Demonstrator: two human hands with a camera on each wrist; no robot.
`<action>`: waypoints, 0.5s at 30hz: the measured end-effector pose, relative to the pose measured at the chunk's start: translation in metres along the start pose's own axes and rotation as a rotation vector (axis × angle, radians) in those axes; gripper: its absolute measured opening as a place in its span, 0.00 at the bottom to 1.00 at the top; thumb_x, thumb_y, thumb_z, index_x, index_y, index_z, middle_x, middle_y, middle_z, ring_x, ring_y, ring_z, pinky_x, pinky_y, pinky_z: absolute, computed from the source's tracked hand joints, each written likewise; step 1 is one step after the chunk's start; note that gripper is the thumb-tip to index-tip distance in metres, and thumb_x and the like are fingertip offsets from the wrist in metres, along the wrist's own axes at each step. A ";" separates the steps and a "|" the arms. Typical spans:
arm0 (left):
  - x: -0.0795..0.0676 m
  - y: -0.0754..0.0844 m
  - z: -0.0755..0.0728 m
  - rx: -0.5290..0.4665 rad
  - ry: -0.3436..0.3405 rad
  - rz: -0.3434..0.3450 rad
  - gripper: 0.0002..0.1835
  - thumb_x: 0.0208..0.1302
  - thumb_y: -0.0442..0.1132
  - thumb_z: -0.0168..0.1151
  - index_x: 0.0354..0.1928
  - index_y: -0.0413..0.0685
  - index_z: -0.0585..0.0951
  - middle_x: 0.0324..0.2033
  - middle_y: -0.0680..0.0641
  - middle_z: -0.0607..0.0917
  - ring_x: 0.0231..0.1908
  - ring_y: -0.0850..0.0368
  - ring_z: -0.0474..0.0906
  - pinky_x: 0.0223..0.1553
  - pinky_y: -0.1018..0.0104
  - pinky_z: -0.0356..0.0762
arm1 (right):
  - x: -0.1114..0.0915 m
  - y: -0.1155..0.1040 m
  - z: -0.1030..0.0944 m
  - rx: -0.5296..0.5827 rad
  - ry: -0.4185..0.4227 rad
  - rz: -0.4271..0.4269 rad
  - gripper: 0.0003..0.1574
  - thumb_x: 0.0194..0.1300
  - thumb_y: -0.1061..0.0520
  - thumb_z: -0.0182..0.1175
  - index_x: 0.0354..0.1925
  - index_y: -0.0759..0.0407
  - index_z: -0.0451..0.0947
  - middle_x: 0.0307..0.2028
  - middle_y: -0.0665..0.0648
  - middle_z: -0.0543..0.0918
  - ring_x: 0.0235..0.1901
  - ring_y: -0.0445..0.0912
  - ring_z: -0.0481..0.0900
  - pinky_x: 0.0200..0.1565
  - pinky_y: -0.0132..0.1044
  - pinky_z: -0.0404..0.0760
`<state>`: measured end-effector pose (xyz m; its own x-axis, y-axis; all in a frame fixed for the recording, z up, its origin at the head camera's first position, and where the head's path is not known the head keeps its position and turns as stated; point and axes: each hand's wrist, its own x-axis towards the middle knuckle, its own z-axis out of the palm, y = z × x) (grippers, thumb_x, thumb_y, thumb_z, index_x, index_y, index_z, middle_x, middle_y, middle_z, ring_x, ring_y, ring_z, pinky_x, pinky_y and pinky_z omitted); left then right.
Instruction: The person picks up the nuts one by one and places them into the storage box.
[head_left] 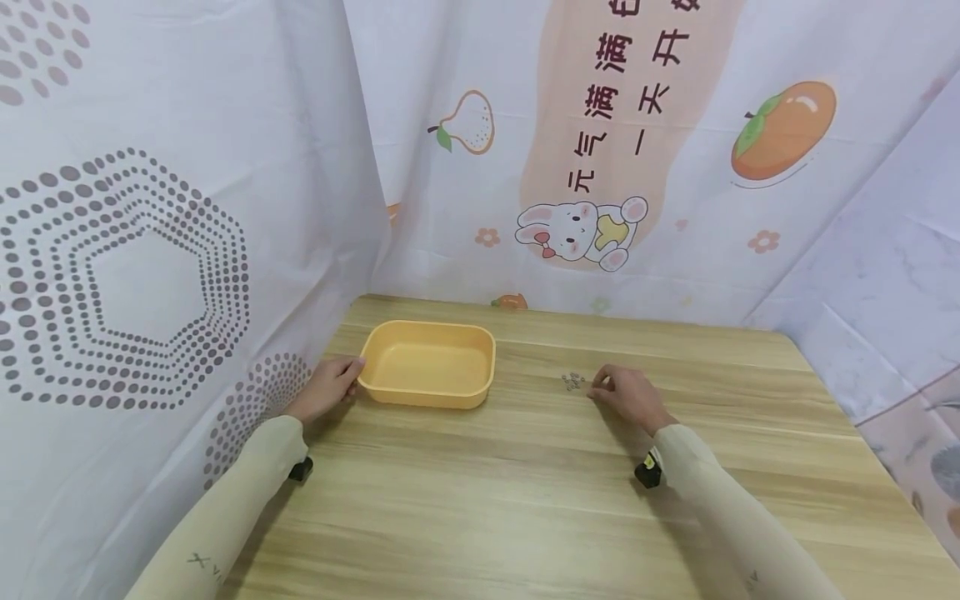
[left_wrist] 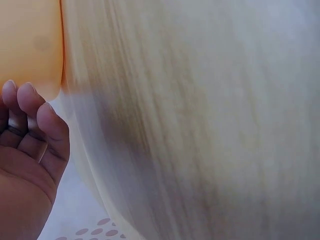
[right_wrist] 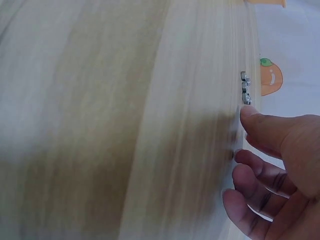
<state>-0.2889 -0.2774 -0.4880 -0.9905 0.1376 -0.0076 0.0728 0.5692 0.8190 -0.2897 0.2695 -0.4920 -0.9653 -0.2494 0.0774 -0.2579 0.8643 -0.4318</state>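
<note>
A shallow yellow plastic tray (head_left: 427,400) sits on the wooden table, left of the middle. My left hand (head_left: 330,388) pinches its left rim. In the left wrist view, the curled fingers of that hand (left_wrist: 30,145) are close against the orange-looking tray wall (left_wrist: 35,45); the thumb is out of sight. A small cluster of metal pieces that look like nuts (head_left: 573,381) lies right of the tray. Just beside them is my right hand (head_left: 628,395), its fingertips low over the table. In the right wrist view, the thumb tip is beside the shiny nuts (right_wrist: 244,86), with the fingers loosely bent and nothing visibly held.
The wooden table (head_left: 480,500) has rounded far corners. A patterned white curtain (head_left: 150,275) hangs along the left side, close to the left arm. Behind the table hangs a printed cloth (head_left: 675,217), and another marbled cloth (head_left: 885,283) is at the right.
</note>
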 end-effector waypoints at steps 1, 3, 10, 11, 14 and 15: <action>0.000 0.000 0.000 0.001 0.000 0.000 0.23 0.75 0.53 0.43 0.30 0.41 0.74 0.23 0.44 0.75 0.21 0.51 0.72 0.23 0.62 0.75 | 0.001 0.000 0.001 0.003 0.000 -0.006 0.10 0.60 0.49 0.67 0.36 0.52 0.80 0.30 0.51 0.84 0.31 0.46 0.80 0.35 0.45 0.78; -0.001 0.000 0.000 0.004 0.002 0.000 0.23 0.75 0.53 0.43 0.31 0.41 0.74 0.23 0.44 0.75 0.22 0.51 0.72 0.23 0.62 0.75 | 0.001 0.000 0.003 0.006 0.001 -0.015 0.08 0.60 0.51 0.67 0.36 0.52 0.81 0.30 0.51 0.84 0.30 0.45 0.80 0.35 0.45 0.78; -0.001 0.000 0.000 0.004 -0.001 -0.004 0.23 0.75 0.54 0.42 0.31 0.42 0.73 0.23 0.44 0.75 0.21 0.52 0.71 0.22 0.64 0.74 | 0.007 0.002 0.009 0.011 0.021 -0.048 0.07 0.60 0.50 0.67 0.34 0.49 0.81 0.30 0.49 0.83 0.31 0.45 0.80 0.36 0.46 0.78; 0.000 0.000 0.000 0.006 -0.001 -0.004 0.24 0.75 0.54 0.42 0.31 0.42 0.74 0.23 0.44 0.75 0.21 0.52 0.71 0.22 0.64 0.74 | 0.007 0.001 0.009 0.013 0.022 -0.047 0.07 0.59 0.49 0.67 0.34 0.49 0.81 0.29 0.48 0.83 0.31 0.45 0.80 0.36 0.45 0.78; 0.000 0.000 0.000 0.012 0.000 -0.006 0.24 0.75 0.55 0.42 0.31 0.42 0.74 0.22 0.44 0.75 0.21 0.53 0.72 0.22 0.64 0.74 | 0.008 0.000 0.010 0.023 0.017 -0.051 0.08 0.59 0.48 0.67 0.33 0.49 0.81 0.29 0.48 0.83 0.30 0.44 0.79 0.35 0.45 0.78; -0.001 0.000 0.000 0.011 0.000 -0.006 0.24 0.75 0.54 0.42 0.31 0.42 0.74 0.23 0.44 0.75 0.21 0.52 0.72 0.22 0.64 0.74 | 0.007 -0.001 0.010 0.028 0.014 -0.053 0.08 0.59 0.48 0.67 0.33 0.49 0.81 0.28 0.48 0.83 0.30 0.44 0.79 0.34 0.45 0.78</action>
<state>-0.2883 -0.2769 -0.4879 -0.9909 0.1341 -0.0127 0.0680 0.5793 0.8123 -0.2962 0.2627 -0.5001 -0.9509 -0.2880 0.1133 -0.3075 0.8374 -0.4519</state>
